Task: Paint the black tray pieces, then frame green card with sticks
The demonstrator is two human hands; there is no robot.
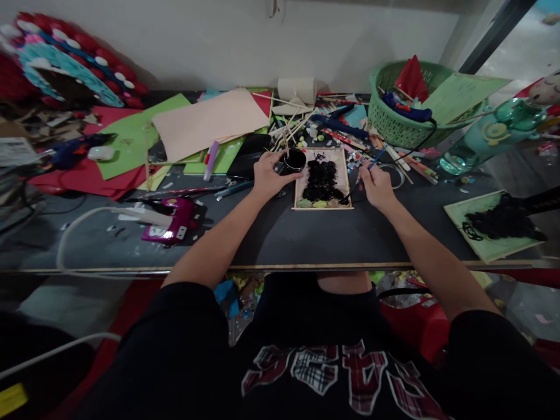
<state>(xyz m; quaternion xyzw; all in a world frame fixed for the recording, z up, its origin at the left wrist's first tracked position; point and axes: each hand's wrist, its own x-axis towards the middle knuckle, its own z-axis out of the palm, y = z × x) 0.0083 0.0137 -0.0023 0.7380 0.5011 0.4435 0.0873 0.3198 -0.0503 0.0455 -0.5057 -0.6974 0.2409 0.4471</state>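
Note:
My left hand is closed round a small dark cup, with a thin stick standing up at its left side. In my right hand is a paintbrush with a blue handle, gripped between the fingers. Its dark tip reaches down to the lower right corner of a small framed panel. Glossy black paint covers lumpy shapes across the panel's middle. Pale green patches show along its lower edge. The cup sits at the panel's upper left edge; whether it rests on the table, I cannot tell.
A green basket of tools and card stands back right, beside a teal bottle. Another black-covered panel lies at the right. Coloured sheets and a purple device with a white cable occupy the left. Sticks and scraps lie behind.

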